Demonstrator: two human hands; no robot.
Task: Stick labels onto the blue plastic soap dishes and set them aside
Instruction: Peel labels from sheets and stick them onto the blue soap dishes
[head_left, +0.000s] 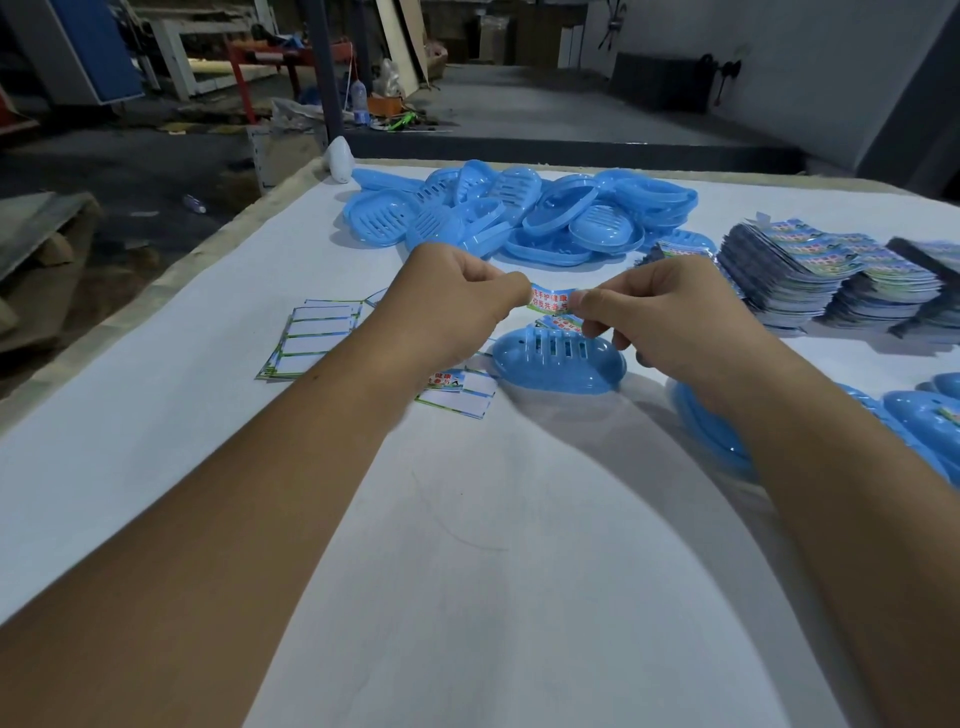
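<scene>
Both hands, left hand (457, 296) and right hand (660, 317), pinch a printed label (551, 300) taut above a blue soap dish (558, 358) on the white surface (467, 519); apparently peeled, it next needs pressing down squarely.

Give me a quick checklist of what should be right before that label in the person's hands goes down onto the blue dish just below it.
1. Label held at both ends: ok, the left hand and right hand pinch it.
2. Label free of its backing: cannot tell, fingers hide the edges.
3. Soap dish directly beneath: ok, it lies on the white table, slots facing up.
4. Dish surface free of an earlier label: ok on the side that shows.
5. Label flat, not creased: cannot tell, it looks slightly bowed.
6. Room to set it aside: ok, finished dishes lie to the right.
</scene>
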